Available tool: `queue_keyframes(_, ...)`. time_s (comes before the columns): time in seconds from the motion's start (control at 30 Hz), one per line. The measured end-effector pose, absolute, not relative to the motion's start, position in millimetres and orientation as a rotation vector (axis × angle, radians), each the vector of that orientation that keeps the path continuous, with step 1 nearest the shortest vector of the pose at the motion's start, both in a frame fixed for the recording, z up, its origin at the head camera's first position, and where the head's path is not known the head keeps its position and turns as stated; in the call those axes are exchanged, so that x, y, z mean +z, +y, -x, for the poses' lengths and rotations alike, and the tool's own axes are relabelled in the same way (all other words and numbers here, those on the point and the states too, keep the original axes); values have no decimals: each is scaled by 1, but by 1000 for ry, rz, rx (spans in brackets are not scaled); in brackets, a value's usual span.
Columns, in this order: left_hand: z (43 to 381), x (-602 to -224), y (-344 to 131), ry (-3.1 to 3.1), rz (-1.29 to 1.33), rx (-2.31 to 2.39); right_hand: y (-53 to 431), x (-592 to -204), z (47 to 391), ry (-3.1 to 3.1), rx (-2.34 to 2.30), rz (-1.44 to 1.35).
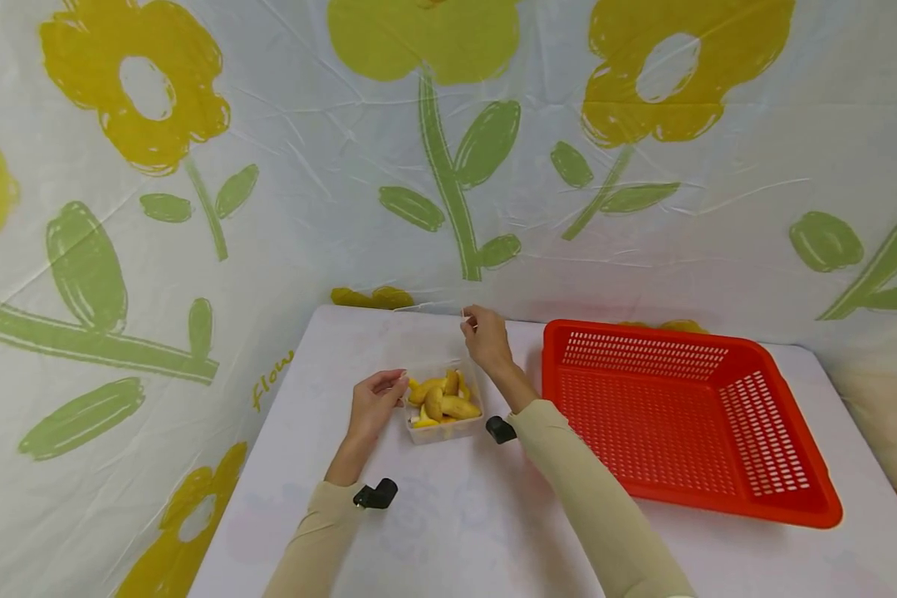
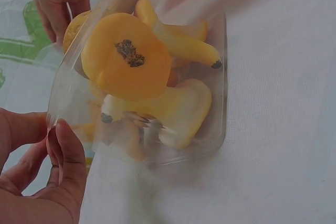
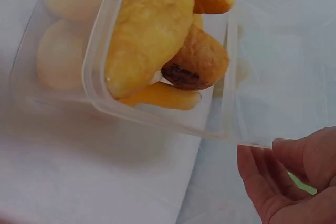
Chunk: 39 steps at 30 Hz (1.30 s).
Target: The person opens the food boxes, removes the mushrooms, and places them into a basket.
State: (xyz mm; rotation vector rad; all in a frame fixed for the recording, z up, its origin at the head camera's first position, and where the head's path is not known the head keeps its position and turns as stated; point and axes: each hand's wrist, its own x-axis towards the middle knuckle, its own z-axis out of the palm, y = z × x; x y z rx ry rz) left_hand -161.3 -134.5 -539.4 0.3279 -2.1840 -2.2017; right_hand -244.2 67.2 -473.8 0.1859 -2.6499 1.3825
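Word "flow" on flowered cloth, left of clear box

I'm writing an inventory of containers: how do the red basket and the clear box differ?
The red basket is much larger than the clear box.
The basket is opaque red; the box is see-through.
The basket's walls are perforated, the box's solid.
The box holds yellow pieces; the basket shows its mesh floor.
Both are four-sided and stand on the white table.
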Motion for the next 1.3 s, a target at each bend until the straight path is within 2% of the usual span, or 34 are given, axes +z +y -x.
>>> queue_keyframes(0.53, 162, -540, -129, -2217, -336, -2163, 74, -485, 243, -2792, 1498, 47)
queue_keyframes(0.73, 162, -541, -130, -2210, -335, -2156, 73, -477, 236, -2780, 1525, -75)
queue_keyframes(0.97, 152, -504, -128, -2255, -324, -2178, 66, -467, 216, -2919, 1457, -284)
queue_keyframes(1.3, 166, -539, -134, -2239, -366, -2164, 56, -468, 191, -2935, 1410, -558)
